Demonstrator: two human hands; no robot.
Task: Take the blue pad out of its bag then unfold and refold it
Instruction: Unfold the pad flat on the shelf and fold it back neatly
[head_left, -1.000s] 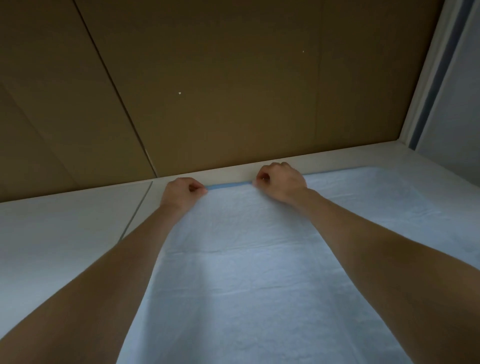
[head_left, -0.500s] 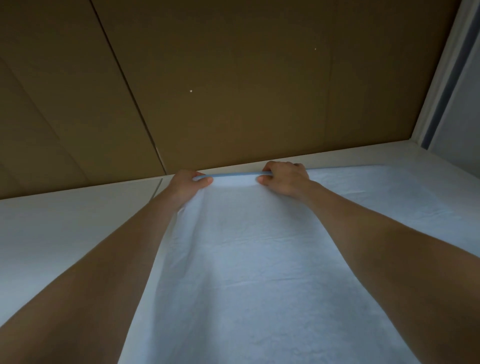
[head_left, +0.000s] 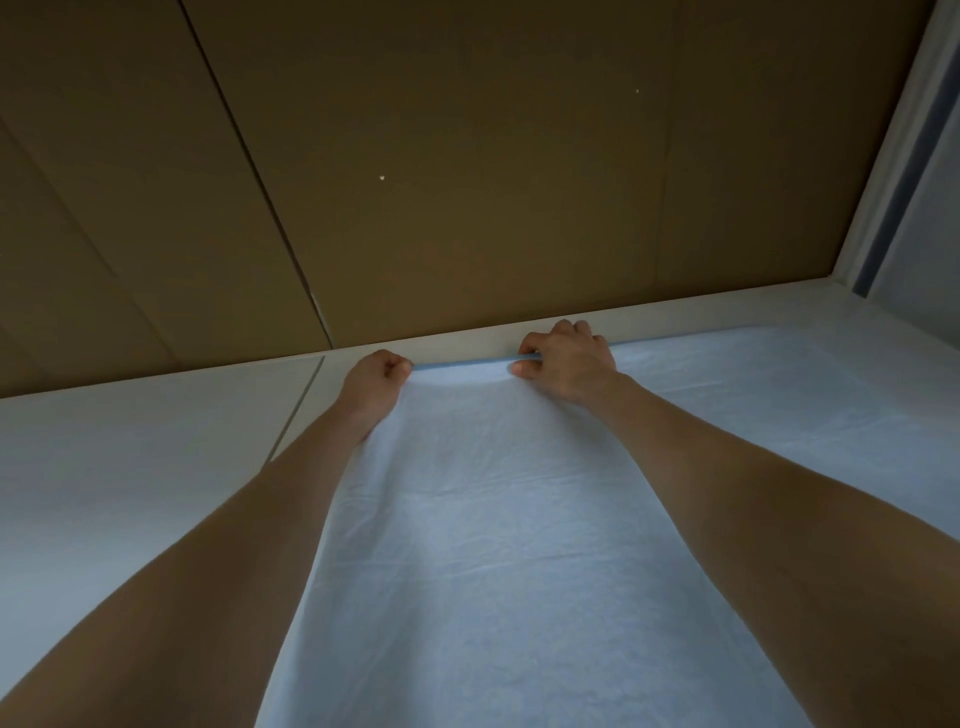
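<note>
The pad lies spread out over the white table, its pale white side up, with a thin blue rim showing along its far edge. My left hand pinches that far edge at the pad's left corner. About a hand's width to the right, my right hand grips the same edge with curled fingers. The strip of edge between the hands is lifted slightly off the table. Both forearms reach across the pad from the near side. No bag is in view.
A brown cardboard wall stands directly behind the table's far edge. A white and blue frame runs up the right side. A seam divides the tabletop left of the pad.
Both hands stay at the pad's far edge. The edge between them, flat a second ago, now sits a little raised.
</note>
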